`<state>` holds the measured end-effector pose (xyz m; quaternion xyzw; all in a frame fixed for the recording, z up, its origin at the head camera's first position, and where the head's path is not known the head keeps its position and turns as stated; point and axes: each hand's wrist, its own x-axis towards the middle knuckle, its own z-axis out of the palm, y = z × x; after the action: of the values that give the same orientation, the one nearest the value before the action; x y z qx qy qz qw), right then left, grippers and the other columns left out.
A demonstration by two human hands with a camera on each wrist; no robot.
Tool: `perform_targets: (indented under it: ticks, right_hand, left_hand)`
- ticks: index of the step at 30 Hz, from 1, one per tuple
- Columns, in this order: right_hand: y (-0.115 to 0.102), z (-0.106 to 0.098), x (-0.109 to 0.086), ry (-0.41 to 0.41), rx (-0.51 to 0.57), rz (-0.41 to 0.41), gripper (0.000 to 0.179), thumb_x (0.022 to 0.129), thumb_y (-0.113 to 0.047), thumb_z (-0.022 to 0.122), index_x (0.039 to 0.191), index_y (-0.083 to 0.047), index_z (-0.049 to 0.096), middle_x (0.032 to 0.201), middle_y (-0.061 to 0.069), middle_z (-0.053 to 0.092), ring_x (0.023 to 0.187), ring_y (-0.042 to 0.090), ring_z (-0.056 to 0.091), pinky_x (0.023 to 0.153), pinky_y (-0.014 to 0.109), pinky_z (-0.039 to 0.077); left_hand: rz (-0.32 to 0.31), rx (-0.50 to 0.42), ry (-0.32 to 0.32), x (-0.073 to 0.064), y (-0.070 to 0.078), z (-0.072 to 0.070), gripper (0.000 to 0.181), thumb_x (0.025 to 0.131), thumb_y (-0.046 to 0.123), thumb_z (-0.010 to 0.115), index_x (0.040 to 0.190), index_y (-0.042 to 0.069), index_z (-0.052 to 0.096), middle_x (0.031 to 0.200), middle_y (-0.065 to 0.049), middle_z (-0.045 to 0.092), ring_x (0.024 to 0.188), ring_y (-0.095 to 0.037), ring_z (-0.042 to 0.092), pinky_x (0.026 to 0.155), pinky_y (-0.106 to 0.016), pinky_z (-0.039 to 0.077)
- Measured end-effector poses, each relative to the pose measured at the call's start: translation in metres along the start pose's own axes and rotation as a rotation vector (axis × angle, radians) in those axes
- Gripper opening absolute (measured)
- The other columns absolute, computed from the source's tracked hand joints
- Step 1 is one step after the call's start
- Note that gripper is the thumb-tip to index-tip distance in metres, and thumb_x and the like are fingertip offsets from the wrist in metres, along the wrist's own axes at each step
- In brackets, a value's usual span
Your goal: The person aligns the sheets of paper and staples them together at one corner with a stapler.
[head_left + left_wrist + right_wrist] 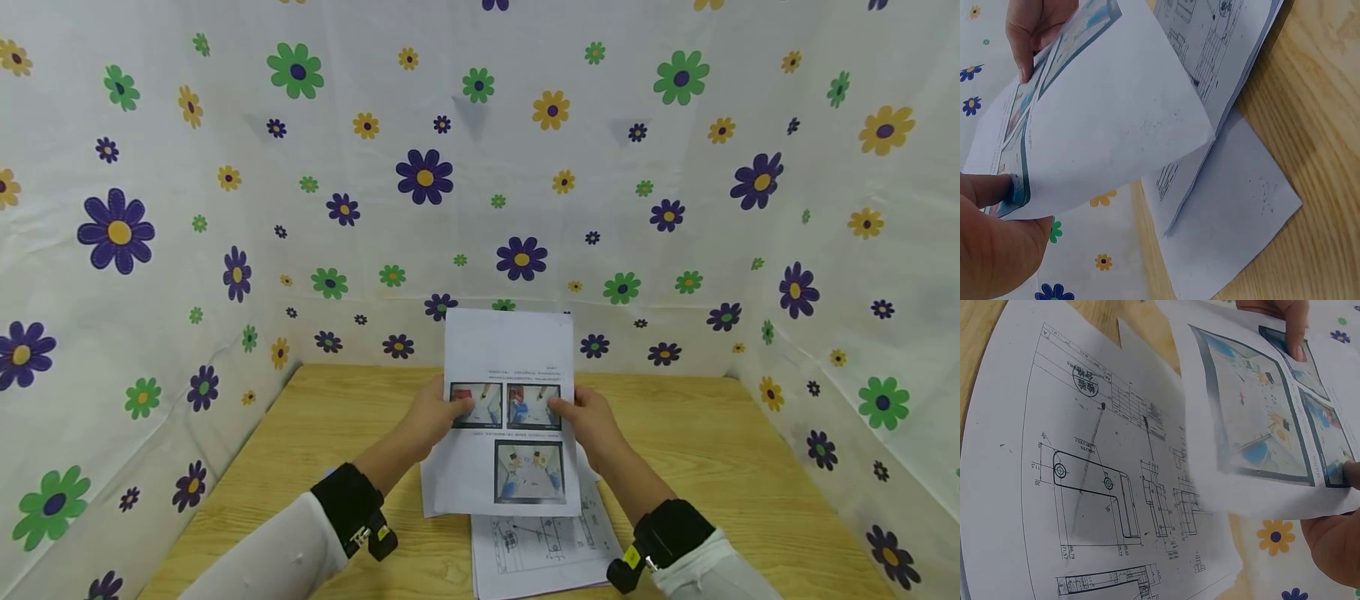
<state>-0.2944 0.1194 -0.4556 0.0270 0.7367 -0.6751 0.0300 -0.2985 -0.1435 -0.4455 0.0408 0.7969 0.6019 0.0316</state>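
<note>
Both of my hands hold up a printed sheet of paper [510, 342] by its two side edges. It carries three colour photos and a few lines of small text that appear upside down. My left hand [431, 414] pinches the left edge, thumb on the printed face. At the opposite edge my right hand [596, 421] does the same. Below the sheet, papers with technical drawings [543, 550] lie on the table; the right wrist view shows a line-drawn bracket with dimensions and a round stamp. Another blank-looking sheet [1241, 200] lies partly under these drawings.
The papers lie on a wood-grain table [697, 450]. A white cloth with coloured flowers [480, 217] hangs around its back and sides. Each wrist wears a black band with a small camera, such as the left wristband [348, 504].
</note>
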Motion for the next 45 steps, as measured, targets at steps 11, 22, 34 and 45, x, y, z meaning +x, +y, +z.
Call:
perform_targets:
  ticks: [11,22,34,45]
  right_hand:
    - [-0.001,-0.010,-0.010,0.029,-0.141,-0.028,0.033,0.099,-0.016,0.066,0.128,0.001,0.064,0.113,0.015,0.071,0.096,0.021,0.067,0.084,0.033,0.053]
    - [0.013,-0.027,-0.016,0.015,-0.233,0.002,0.031,0.099,-0.013,0.065,0.124,0.006,0.065,0.108,0.016,0.072,0.092,0.022,0.068,0.084,0.035,0.055]
    - [0.027,-0.033,-0.020,0.037,-0.416,0.066,0.028,0.093,-0.012,0.072,0.114,0.007,0.067,0.102,0.014,0.069,0.091,0.024,0.062,0.078,0.035,0.051]
    - [0.046,-0.030,-0.016,0.054,-0.511,0.071,0.024,0.089,-0.008,0.076,0.106,0.006,0.068,0.096,0.012,0.068,0.086,0.023,0.061,0.072,0.033,0.050]
  left_hand:
    - [-0.025,-0.031,-0.026,-0.006,-0.001,0.005,0.037,0.097,0.013,0.069,0.132,0.006,0.060,0.114,-0.011,0.072,0.100,-0.023,0.070,0.090,-0.041,0.057]
    - [-0.101,-0.079,-0.023,-0.008,-0.011,0.010,0.034,0.095,0.005,0.069,0.126,-0.003,0.054,0.108,-0.020,0.069,0.083,-0.024,0.074,0.070,-0.039,0.063]
    - [-0.137,0.053,-0.093,-0.015,-0.032,0.022,0.039,0.093,0.005,0.072,0.124,-0.005,0.050,0.099,-0.016,0.068,0.072,-0.020,0.071,0.058,-0.038,0.062]
    - [-0.199,0.176,-0.117,-0.018,-0.044,0.027,0.039,0.090,0.005,0.075,0.120,-0.006,0.053,0.090,-0.015,0.068,0.064,-0.022,0.071,0.055,-0.036,0.061]
